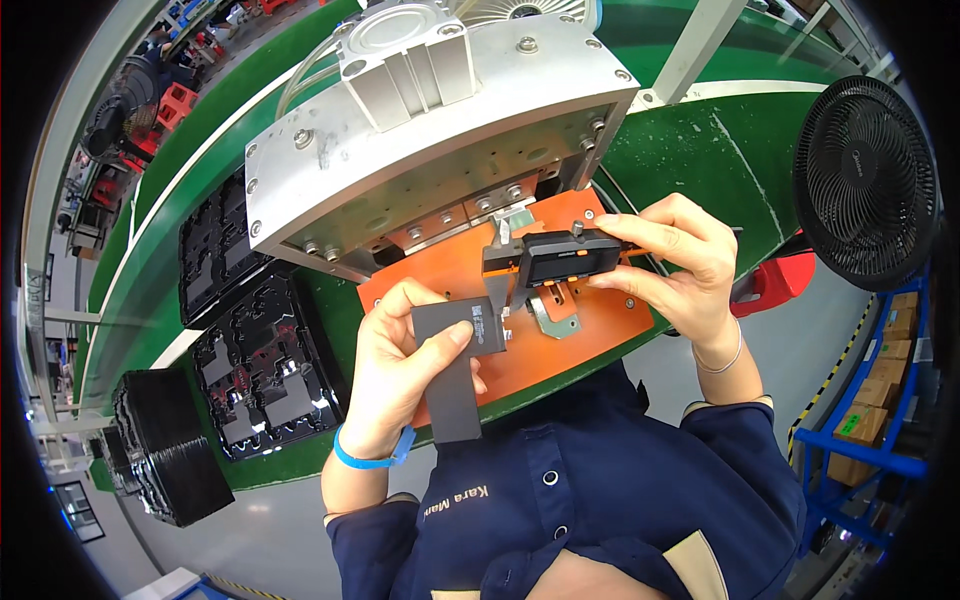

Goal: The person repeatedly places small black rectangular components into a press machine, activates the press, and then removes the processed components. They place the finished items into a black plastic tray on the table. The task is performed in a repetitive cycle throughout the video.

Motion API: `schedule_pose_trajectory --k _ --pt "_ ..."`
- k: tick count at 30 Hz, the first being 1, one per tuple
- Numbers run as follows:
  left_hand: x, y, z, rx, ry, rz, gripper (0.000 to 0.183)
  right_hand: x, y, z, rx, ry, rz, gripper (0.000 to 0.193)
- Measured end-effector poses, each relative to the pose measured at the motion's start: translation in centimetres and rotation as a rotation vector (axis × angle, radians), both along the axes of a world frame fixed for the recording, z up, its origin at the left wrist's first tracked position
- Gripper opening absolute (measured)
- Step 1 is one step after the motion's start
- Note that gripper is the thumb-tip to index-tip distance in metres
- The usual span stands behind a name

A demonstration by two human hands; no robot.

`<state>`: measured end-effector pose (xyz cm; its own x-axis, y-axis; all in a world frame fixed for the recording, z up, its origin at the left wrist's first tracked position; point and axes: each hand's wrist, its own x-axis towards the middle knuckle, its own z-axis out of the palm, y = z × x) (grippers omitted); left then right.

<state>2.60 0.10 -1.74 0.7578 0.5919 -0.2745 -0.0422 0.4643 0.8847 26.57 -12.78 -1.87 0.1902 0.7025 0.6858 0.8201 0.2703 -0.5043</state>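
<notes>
My left hand (398, 365) grips a dark grey, flat L-shaped part (452, 395), with the thumb pressed on its face. A small printed label and short metal tabs show at the part's right end. In my right hand (692, 262) is a black digital caliper (570, 262), held by its right end between thumb and fingers. The caliper's jaws lie just above the part's tab end; whether they touch it I cannot tell. Both things are over an orange plate (600, 335), where a metal and copper-coloured fixture piece (556, 312) sits beside the caliper.
A silver metal press (440, 120) stands behind the orange plate on the green bench (690, 150). At the left are black trays (265, 370) holding grey parts, and a stack of black trays (170, 445). A black fan (865, 180) and a red object (775, 285) are at the right.
</notes>
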Motion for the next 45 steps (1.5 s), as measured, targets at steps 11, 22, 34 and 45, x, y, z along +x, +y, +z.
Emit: schedule_pose_trajectory --k 11,22,34,45 --pt "0.0 -0.1 -0.1 0.02 -0.013 0.024 0.017 -0.3 0.2 -0.8 0.076 0.004 -0.004 0.048" --pt "0.0 -0.1 0.0 0.026 -0.005 0.034 0.018 -0.1 -0.1 -0.4 0.072 0.026 0.051 0.05" --pt "-0.1 0.1 -0.3 0.011 -0.031 0.034 0.019 -0.2 0.1 -1.0 0.02 0.062 0.076 0.05" --pt "-0.2 0.0 -0.2 0.01 -0.031 0.031 0.018 -0.2 0.0 -1.1 0.025 0.028 0.076 0.051"
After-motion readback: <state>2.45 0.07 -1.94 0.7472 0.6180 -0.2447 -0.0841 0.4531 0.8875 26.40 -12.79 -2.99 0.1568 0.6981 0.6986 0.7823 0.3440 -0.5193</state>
